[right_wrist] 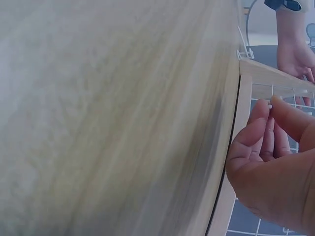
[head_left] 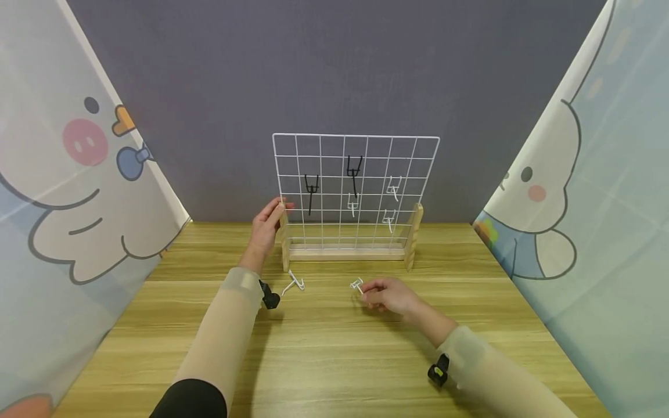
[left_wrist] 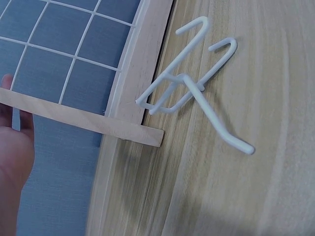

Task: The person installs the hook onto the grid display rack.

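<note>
A white wire grid panel (head_left: 329,176) stands in a wooden base with two side posts. My left hand (head_left: 265,226) grips the left post (head_left: 285,241) near its top. Between the thumb and fingers of my right hand (head_left: 391,295), a white hook (head_left: 357,284) is pinched by its prong, in front of the panel. In the right wrist view only the prong's tip shows at the right hand (right_wrist: 270,162). Another white hook (left_wrist: 197,91) lies on the table by the left post's foot. Black hooks (head_left: 312,188) and several white hooks (head_left: 394,188) hang on the grid.
The wooden table (head_left: 324,348) spreads out in front of the stand. A dark grey wall (head_left: 340,69) rises behind it. Cloths printed with cartoon animals hang on the left (head_left: 52,191) and the right (head_left: 601,203).
</note>
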Available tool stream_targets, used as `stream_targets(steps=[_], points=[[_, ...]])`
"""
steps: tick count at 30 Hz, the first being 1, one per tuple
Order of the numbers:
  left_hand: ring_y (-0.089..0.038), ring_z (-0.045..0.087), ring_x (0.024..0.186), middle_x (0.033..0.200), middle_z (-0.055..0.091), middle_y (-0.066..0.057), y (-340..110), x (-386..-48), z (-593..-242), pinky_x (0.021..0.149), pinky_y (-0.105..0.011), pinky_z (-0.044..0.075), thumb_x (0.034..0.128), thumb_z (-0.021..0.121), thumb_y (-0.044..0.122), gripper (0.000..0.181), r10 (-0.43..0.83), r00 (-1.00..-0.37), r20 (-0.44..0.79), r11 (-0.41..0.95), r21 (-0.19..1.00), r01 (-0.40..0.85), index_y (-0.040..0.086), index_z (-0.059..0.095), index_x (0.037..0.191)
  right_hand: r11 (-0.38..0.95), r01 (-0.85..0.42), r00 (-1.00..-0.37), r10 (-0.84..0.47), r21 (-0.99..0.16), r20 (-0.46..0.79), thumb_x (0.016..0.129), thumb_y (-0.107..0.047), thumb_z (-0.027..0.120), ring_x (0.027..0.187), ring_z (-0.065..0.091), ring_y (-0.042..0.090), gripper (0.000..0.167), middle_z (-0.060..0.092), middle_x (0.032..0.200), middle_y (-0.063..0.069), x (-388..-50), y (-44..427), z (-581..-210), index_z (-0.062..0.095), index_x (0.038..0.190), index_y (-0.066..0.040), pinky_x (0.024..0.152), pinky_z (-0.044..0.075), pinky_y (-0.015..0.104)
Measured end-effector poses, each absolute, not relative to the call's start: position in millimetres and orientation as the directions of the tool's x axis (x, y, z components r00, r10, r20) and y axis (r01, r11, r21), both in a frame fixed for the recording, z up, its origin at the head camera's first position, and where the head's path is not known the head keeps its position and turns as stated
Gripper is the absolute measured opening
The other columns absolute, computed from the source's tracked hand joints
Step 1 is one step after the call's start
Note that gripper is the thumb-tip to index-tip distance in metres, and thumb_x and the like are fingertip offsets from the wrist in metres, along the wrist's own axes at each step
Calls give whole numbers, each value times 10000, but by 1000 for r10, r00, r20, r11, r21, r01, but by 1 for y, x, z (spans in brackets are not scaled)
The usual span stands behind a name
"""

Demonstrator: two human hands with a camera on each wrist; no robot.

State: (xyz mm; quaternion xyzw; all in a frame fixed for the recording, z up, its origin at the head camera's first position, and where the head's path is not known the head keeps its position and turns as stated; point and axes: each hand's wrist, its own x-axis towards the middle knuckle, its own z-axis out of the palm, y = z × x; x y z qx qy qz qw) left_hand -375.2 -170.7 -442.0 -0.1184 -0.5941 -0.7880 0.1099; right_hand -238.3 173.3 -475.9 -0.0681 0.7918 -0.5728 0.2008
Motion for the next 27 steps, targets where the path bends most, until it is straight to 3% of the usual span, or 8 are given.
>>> stream_targets(steps=[6, 11, 20, 27], points=[[-100, 705, 1200, 1183, 809, 102, -171, -376, -444, 1029, -321, 505, 1158, 589, 255, 171, -37, -950, 310, -266, 913, 308, 260, 723, 1265, 246, 150, -918, -325, -957, -227, 1048, -57, 711, 869, 688, 128, 398, 774, 1091, 117, -245, 181, -474, 627, 1390, 128, 787, 578, 274], [-99, 700, 1189, 1179, 809, 101, -171, -377, -445, 990, -295, 492, 1156, 594, 259, 169, -33, -950, 310, -267, 913, 307, 267, 728, 1258, 229, 144, -935, -287, -963, -208, 1051, -81, 709, 914, 688, 127, 444, 753, 1136, 123, -251, 191, -466, 596, 1432, 120, 837, 577, 295], [-202, 701, 1233, 1151, 818, 92, -171, -377, -445, 1043, -332, 503, 1157, 588, 222, 158, -45, -945, 324, -284, 903, 323, 249, 722, 1236, 168, 113, -958, -242, -979, -152, 1082, -97, 677, 925, 709, 86, 423, 702, 1056, -68, -259, 213, -437, 585, 1460, 69, 848, 577, 263], [-252, 700, 1249, 1155, 823, 75, -171, -379, -445, 973, -263, 522, 1153, 599, 218, 167, -61, -947, 315, -284, 904, 319, 278, 740, 1218, 138, 81, -972, -207, -987, -108, 1107, -117, 653, 947, 719, 80, 464, 686, 1095, -60, -263, 231, -412, 527, 1507, 84, 837, 570, 225]])
